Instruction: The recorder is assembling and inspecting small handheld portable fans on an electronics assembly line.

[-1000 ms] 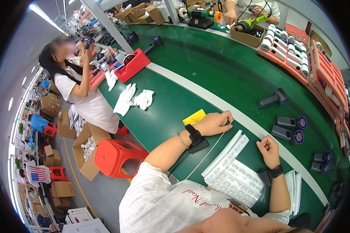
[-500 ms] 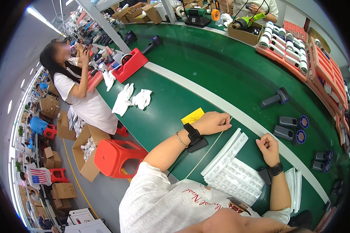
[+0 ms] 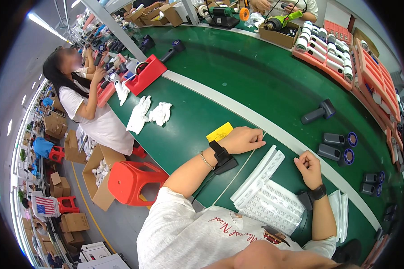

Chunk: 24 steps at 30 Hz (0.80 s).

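Fingers on the left hand (image 3: 241, 140) and right hand (image 3: 310, 170) stay loosely curled, practically unmoved, apparently pausing; any grip I cannot tell. Printed sheets (image 3: 273, 204) lie between, by the near edge of the counter (image 3: 184, 114).

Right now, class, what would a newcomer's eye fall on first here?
Probably the bright red stool, on the floor left of the green workbench. Then white gloves on the bench, near a red tape dispenser. Closer in, white label sheets lie between the forearms, a yellow card beside the left hand.
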Tool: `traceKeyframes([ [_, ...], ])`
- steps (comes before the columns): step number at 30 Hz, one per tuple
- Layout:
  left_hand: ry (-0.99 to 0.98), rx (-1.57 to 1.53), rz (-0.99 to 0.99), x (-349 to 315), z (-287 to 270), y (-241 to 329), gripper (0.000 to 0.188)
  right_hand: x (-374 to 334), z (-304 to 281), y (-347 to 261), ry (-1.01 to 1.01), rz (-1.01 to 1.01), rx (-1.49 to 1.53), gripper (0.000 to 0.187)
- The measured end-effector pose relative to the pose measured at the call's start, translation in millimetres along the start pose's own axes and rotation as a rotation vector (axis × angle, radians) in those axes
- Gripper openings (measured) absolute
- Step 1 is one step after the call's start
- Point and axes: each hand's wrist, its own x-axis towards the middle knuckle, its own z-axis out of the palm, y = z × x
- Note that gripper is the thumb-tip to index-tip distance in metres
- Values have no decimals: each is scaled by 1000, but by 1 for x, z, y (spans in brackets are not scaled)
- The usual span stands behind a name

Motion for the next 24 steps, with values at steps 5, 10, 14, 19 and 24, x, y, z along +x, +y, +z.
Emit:
traceKeyframes([
  [5,51,-850,63,-7,1,20,28,-2,2,3,10,41,12,19],
  [10,-10,-1280,639,-62,-45,140,64,3,3,-5,-45,50,-25,19],
  [14,-132,-1166,814,-75,-67,179,82,6,2,0,-65,51,-7,18],
  [19,-238,-1042,908,-69,-99,193,73,8,5,3,-75,44,3,17],
  [24,-195,-897,1019,-81,-82,198,99,3,1,9,-65,21,22,18],
])
